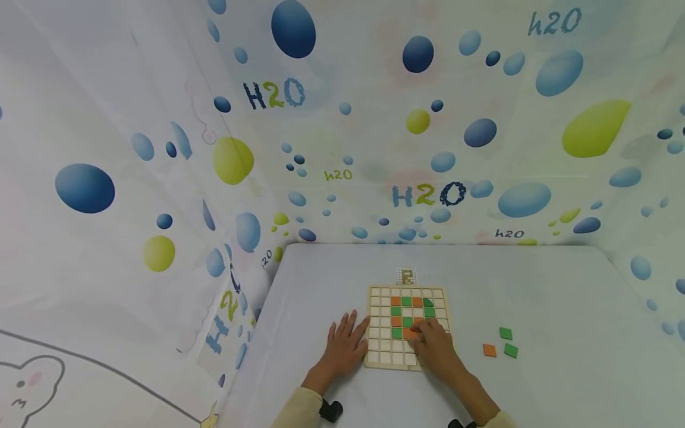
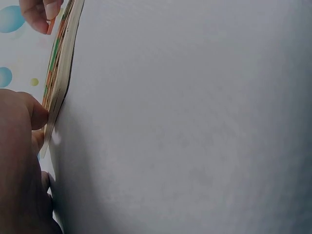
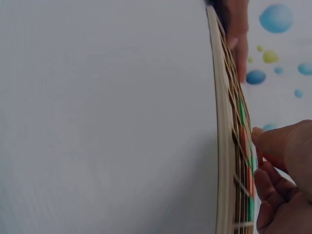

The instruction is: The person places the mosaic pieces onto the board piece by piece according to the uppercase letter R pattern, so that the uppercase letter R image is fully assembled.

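A square wooden grid board [image 1: 381, 346] lies on the white table, with orange and green square tiles in several of its cells. My left hand [image 1: 345, 345] rests at the board's left edge, fingers spread and straight. Over the board's right half, my right hand [image 1: 436, 351] pinches a small orange tile [image 2: 51, 26] between thumb and fingers. In the right wrist view the tile is held on edge just at the board's surface; whether it touches a cell I cannot tell. This hand hides some of the right-hand cells.
A small pattern card [image 1: 406, 276] lies just beyond the board's far edge. To the right are a loose orange tile [image 1: 489, 351] and two green tiles, one farther back [image 1: 505, 333] and one nearer [image 1: 511, 351]. A printed curtain [image 1: 369, 137] stands behind the table.
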A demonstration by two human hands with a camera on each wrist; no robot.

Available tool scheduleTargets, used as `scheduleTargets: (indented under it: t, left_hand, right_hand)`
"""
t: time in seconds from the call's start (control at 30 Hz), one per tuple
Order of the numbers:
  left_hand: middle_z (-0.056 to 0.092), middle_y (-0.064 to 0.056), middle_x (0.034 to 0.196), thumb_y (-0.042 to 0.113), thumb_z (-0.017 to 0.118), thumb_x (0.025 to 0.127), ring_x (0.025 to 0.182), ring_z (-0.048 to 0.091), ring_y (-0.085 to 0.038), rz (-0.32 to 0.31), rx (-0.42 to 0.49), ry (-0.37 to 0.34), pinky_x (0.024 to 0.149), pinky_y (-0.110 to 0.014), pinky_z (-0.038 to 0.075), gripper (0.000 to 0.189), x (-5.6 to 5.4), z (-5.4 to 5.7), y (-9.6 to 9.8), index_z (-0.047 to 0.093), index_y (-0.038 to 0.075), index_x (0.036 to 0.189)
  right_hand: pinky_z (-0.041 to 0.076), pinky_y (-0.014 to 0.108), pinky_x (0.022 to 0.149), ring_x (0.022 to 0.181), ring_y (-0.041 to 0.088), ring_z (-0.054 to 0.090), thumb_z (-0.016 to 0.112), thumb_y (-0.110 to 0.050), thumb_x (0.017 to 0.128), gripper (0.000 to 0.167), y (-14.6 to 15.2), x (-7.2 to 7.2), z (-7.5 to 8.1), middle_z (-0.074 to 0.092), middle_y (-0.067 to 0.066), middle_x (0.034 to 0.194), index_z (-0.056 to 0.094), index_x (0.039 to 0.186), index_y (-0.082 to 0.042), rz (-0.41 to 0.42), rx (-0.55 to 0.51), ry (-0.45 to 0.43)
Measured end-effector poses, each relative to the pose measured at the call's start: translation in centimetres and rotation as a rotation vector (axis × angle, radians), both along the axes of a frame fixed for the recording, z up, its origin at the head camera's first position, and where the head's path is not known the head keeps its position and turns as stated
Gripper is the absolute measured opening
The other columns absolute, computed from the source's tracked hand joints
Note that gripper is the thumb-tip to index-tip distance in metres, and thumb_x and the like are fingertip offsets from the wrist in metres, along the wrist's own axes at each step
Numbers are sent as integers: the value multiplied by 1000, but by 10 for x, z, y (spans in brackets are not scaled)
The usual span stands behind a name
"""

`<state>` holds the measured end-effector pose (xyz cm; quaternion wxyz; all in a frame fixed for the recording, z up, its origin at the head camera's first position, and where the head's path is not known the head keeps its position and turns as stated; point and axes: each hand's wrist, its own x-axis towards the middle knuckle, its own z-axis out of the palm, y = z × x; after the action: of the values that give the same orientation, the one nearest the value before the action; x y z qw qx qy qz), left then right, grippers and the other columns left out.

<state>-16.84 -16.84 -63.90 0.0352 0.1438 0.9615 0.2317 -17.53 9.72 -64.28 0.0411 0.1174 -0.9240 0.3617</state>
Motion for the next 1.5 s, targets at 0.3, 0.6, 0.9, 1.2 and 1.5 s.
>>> scheduleTargets:
  t: [0.3, 0.6, 0.9, 1.2, 1.5]
  left_hand:
    - [26, -17, 173, 31, 41, 109, 160, 21, -44, -2, -5, -5, 123, -71, 14, 56, -1, -2, -1, 40, 21, 165]
    - [27, -17, 173, 31, 42, 109, 160, 22, -44, -5, -9, 5, 122, -72, 16, 56, -1, -3, -2, 40, 20, 164]
    - [28, -17, 173, 31, 41, 109, 160, 23, -43, -4, -5, 6, 122, -71, 17, 56, 0, -2, -2, 42, 20, 164]
    - [28, -18, 173, 30, 42, 109, 160, 23, -44, -3, -2, 13, 122, -72, 16, 56, -1, -2, -1, 42, 20, 163]
    - [29, -18, 172, 29, 43, 108, 159, 24, -44, 6, -4, 5, 122, -71, 17, 56, 0, 0, -1, 43, 19, 163]
  right_hand:
    - [38, 32, 76, 89, 9, 53, 78, -18, 95, 16, -27, 10, 0, 59, -7, 100, 73, 109, -15, 82, 45, 37]
    - [34, 29, 72, 81, 3, 44, 83, -20, 92, 14, -32, 12, -3, 55, -15, 94, 71, 97, -24, 87, 63, 78]
    - [36, 31, 73, 88, 8, 52, 85, -19, 90, 15, -29, 12, -1, 59, -14, 95, 72, 93, -25, 111, 83, 126]
    - [38, 29, 70, 94, 13, 60, 86, -11, 86, 20, -26, 13, 1, 64, -12, 99, 73, 90, -25, 119, 119, 223]
    - [36, 27, 70, 95, 11, 60, 88, -11, 85, 19, -21, 17, -1, 64, -10, 101, 75, 92, -24, 134, 109, 249]
